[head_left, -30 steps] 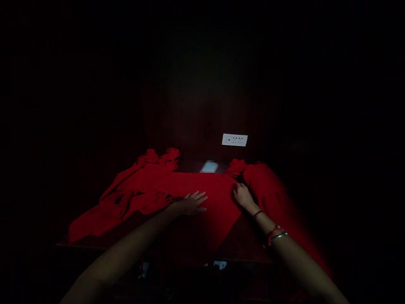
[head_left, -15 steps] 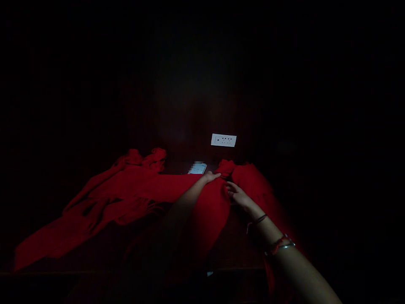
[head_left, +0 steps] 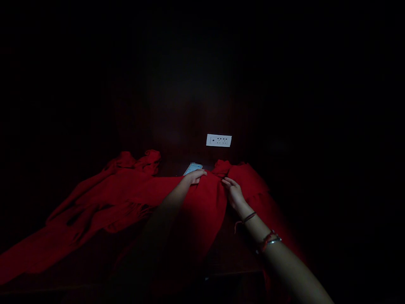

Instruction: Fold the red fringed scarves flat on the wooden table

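A long piece of red cloth (head_left: 205, 207), with fringe like a shawl's, drapes over a dark surface and down toward the front edge. My left hand (head_left: 196, 175) is closed on its upper part, fingers bent over the fabric. Just to the right, my right hand (head_left: 234, 192) touches the cloth's right side with its fingertips; its fingers are stretched and slightly apart, and its thumb is hard to see. Bracelets circle the right wrist and forearm. Behind my left hand lies a phone (head_left: 193, 168) with its screen lit.
More red fabric (head_left: 104, 190) spreads in folds on the left, with loose fringe. Another bunched red cloth (head_left: 249, 179) lies on the right, beyond my right hand. A white socket plate (head_left: 219, 140) is on the dark wall behind. Most surroundings are too dark to make out.
My left hand has shifted left along the cloth, away from the right hand, and the fabric between them is spread wider. The whole view has moved slightly.
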The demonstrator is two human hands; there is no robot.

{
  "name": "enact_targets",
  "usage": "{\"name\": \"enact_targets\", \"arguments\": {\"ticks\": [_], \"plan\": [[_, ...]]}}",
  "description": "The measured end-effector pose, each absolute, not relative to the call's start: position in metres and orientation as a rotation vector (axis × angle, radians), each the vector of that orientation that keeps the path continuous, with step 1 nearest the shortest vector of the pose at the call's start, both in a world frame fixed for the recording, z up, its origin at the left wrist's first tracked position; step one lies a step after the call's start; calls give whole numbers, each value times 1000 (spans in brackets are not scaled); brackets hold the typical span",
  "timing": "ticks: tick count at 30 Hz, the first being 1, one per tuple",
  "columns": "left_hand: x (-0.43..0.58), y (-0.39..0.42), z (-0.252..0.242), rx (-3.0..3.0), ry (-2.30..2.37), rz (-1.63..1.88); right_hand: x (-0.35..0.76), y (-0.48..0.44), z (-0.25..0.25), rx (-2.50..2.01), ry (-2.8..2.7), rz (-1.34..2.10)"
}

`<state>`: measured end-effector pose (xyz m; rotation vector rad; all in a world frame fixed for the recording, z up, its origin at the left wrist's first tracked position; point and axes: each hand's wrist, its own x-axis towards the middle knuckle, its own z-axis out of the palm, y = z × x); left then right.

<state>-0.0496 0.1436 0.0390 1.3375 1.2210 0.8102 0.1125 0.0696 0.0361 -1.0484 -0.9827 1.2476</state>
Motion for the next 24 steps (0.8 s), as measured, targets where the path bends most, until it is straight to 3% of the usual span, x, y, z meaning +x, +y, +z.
{"name": "enact_targets", "arguments": {"ticks": [15, 21, 24], "plan": [[-93, 112, 38, 1172, 990, 822, 116, 31, 32, -1421, -995, 1592], [-92, 115, 32, 1108, 1049, 941, 121, 50, 25, -1590, -1156, 1241], [-88, 118, 30, 1131, 1044, 990, 116, 59, 26, -1634, -1143, 1241]]}}
